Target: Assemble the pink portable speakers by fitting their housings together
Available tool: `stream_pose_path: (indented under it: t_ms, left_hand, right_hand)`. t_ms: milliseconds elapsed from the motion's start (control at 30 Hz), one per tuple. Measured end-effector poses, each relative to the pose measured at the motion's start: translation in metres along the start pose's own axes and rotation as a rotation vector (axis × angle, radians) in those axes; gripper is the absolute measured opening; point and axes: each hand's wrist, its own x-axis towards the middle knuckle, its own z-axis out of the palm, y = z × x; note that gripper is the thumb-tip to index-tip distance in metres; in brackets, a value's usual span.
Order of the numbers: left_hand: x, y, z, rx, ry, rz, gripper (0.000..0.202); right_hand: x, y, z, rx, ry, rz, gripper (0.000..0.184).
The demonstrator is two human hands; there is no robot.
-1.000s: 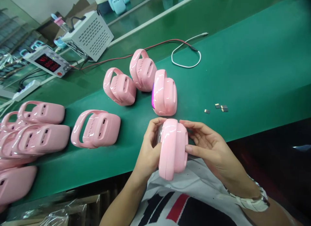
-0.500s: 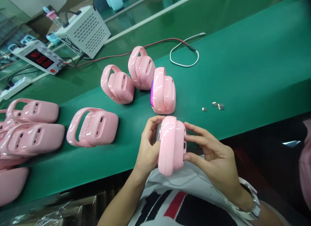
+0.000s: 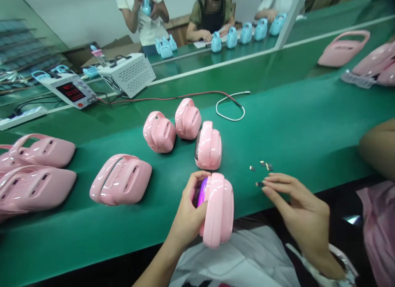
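Note:
My left hand (image 3: 187, 215) is closed around a pink portable speaker (image 3: 218, 213) with a carry handle, held near the table's front edge. Purple light glows on the speaker's left face, partly behind my fingers. To the right, my right hand (image 3: 300, 208) pinches a small black memory card (image 3: 259, 184) between thumb and fingertips, low over the green table. Just beyond it lie several loose memory cards (image 3: 269, 166). Another pink speaker (image 3: 210, 149) stands right behind the held one, its front dark.
Pink speakers stand behind (image 3: 160, 134) and at left (image 3: 123, 180), with more grouped at the far left (image 3: 40, 184). A white cable (image 3: 230, 119) loops across the table, joined to a red lead from a power supply (image 3: 72, 91). Co-workers sit and stand beyond, with blue speakers (image 3: 232, 38).
My right hand has left the speaker and moved right, now with a memory card in its fingertips. The held speaker's face has lit purple; the one behind has gone dark. The view has tilted up.

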Motion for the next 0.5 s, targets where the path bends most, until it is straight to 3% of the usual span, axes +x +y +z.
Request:
stream_pose_path:
  t_ms: [67, 133, 200, 367, 433, 500]
  left_hand:
    - [0.001, 0.0, 0.0, -0.025, -0.025, 0.005, 0.036]
    - [0.0, 0.001, 0.001, -0.053, -0.033, 0.013, 0.037]
    - [0.0, 0.002, 0.002, -0.065, -0.032, -0.002, 0.038]
    - [-0.003, -0.002, 0.003, -0.092, -0.03, -0.014, 0.037]
    - [-0.006, -0.007, 0.0, -0.155, -0.015, 0.004, 0.041]
    - [-0.014, -0.011, -0.006, -0.115, 0.059, 0.115, 0.045]
  right_hand:
    - [0.025, 0.021, -0.017, -0.199, 0.01, -0.031, 0.003]
    - [0.048, 0.036, -0.024, -0.322, -0.037, -0.037, 0.011]
    - [0.065, 0.038, -0.018, -0.355, -0.092, -0.086, 0.022]
    - [0.085, 0.002, 0.044, -0.238, -0.4, -0.438, 0.035]
    - [0.09, -0.011, 0.067, -0.237, -0.493, -0.512, 0.039]
    - [0.095, -0.016, 0.079, -0.254, -0.509, -0.529, 0.037]
